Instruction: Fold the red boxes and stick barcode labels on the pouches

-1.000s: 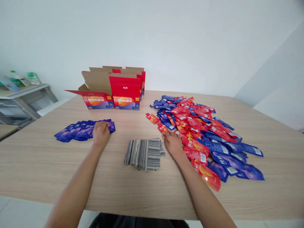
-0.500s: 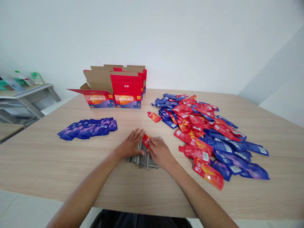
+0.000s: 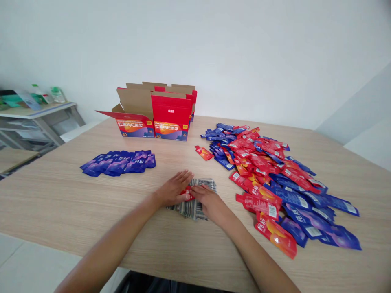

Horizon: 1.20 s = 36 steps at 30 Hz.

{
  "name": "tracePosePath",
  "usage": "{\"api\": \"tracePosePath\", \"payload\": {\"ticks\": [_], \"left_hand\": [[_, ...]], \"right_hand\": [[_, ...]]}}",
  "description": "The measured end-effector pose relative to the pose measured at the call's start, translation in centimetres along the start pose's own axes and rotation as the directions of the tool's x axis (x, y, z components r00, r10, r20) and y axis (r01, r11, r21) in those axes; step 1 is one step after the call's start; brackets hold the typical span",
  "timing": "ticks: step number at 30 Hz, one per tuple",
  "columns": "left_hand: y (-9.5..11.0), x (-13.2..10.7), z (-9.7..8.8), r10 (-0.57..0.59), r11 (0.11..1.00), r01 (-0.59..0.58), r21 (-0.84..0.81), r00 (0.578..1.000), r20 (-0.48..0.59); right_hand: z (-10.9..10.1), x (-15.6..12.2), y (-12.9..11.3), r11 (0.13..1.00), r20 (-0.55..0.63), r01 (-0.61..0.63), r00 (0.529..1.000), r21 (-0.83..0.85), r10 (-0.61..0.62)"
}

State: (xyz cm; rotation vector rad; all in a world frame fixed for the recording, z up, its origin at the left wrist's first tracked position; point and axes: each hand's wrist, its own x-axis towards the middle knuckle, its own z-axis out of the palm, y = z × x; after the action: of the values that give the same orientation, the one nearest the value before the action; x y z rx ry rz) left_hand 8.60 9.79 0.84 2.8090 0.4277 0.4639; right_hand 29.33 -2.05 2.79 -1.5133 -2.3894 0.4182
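On the table a small red pouch (image 3: 190, 194) lies on a grey-and-white striped cloth (image 3: 191, 210). My left hand (image 3: 174, 189) rests flat over the pouch's left part, fingers outstretched toward the upper right. From the other side, my right hand (image 3: 210, 202) has its fingers closed on the right end of the pouch; its thumb is mostly hidden. Both hands cover much of the cloth, and only part of the red pouch shows between them.
Overlapping blue pouches (image 3: 119, 162) lie in a row at the left. Right of the cloth spreads a mixed heap of red pouches (image 3: 259, 162) and blue ones, with a single red pouch (image 3: 204, 152) beside it. Red printed cartons (image 3: 171, 118) with raised flaps stand behind.
My left hand has slid over the red pouch, which shows less now. My right hand stays at the pouch's right end. The whole view has shifted slightly.
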Motion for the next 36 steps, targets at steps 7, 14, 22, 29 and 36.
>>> {"api": "tracePosePath", "payload": {"ticks": [7, 14, 22, 29, 36], "left_hand": [[2.0, 0.8, -0.1, 0.031, 0.993, -0.039, 0.116, 0.997, 0.069], [2.9, 0.7, -0.6, -0.030, 0.992, 0.010, 0.127, 0.987, 0.156], [6.2, 1.3, 0.2, -0.280, 0.922, 0.240, 0.305, 0.956, 0.093], [5.8, 5.5, 0.7, 0.062, 0.990, -0.069, 0.119, 0.996, 0.066], [6.4, 3.7, 2.1, -0.024, 0.997, 0.017, 0.079, 0.996, 0.089]], "right_hand": [[0.6, 0.6, -0.5, 0.962, -0.162, -0.197, 0.973, -0.191, 0.167], [-0.4, 0.6, 0.9, 0.991, -0.239, -0.041, 0.968, 0.129, 0.072], [-1.3, 0.3, 5.4, 0.927, -0.277, -0.107, 0.936, 0.358, 0.215], [-2.4, -0.5, 6.0, 0.889, -0.112, -0.164, 0.966, 0.428, 0.232], [-3.0, 0.1, 6.5, 0.825, 0.040, -0.255, 0.961, 0.504, 0.273]]}}
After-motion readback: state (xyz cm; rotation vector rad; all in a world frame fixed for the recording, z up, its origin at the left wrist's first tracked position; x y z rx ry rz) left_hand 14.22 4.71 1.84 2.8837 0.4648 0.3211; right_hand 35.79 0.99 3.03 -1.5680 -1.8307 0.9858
